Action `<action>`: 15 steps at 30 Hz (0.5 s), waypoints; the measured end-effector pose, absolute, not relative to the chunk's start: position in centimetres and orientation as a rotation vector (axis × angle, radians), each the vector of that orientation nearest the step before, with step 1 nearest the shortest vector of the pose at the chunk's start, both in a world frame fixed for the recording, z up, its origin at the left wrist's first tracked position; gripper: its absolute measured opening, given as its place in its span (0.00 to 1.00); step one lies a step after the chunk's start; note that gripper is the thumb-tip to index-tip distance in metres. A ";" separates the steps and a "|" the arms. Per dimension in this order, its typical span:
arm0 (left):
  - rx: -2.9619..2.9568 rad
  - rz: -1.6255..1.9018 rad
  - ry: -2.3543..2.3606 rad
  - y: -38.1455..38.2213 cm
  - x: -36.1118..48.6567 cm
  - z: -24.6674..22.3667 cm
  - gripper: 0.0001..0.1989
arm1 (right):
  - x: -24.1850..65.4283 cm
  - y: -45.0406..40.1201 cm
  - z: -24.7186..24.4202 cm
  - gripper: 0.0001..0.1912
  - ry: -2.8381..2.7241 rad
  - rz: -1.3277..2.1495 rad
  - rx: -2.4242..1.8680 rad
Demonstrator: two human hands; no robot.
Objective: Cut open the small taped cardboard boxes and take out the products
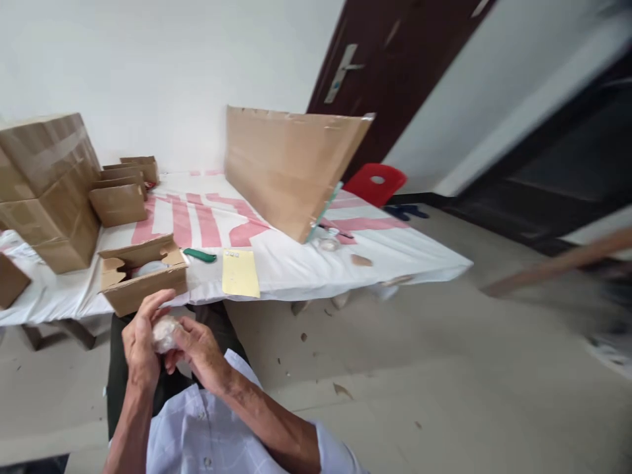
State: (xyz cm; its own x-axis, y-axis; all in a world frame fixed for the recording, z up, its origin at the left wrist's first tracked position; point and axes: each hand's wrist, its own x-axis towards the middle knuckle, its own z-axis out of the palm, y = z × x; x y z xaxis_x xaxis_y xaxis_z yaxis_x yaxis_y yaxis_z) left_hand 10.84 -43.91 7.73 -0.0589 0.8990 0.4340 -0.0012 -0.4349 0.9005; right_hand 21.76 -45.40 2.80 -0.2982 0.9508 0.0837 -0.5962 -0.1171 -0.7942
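Between my two hands is a small roundish bundle in clear crinkled wrap; what it contains I cannot make out. My left hand curls around its left side. From the right, my right hand presses its fingers and thumb against it. Both are above my lap, just in front of the table edge. Close beyond them stands an open cardboard box with its flaps up and something whitish inside. A green-handled tool and a yellow sheet with small white stickers lie to the right of the box.
Large taped cartons are stacked at the left, beside a row of small open boxes. A big cardboard panel stands on the covered table, near a roll of clear tape. Behind is a red chair.
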 end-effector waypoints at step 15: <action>1.439 1.368 0.867 -40.1 14.8 3.8 0.41 | 28.9 -42.3 0.8 0.30 -0.957 1.511 -0.669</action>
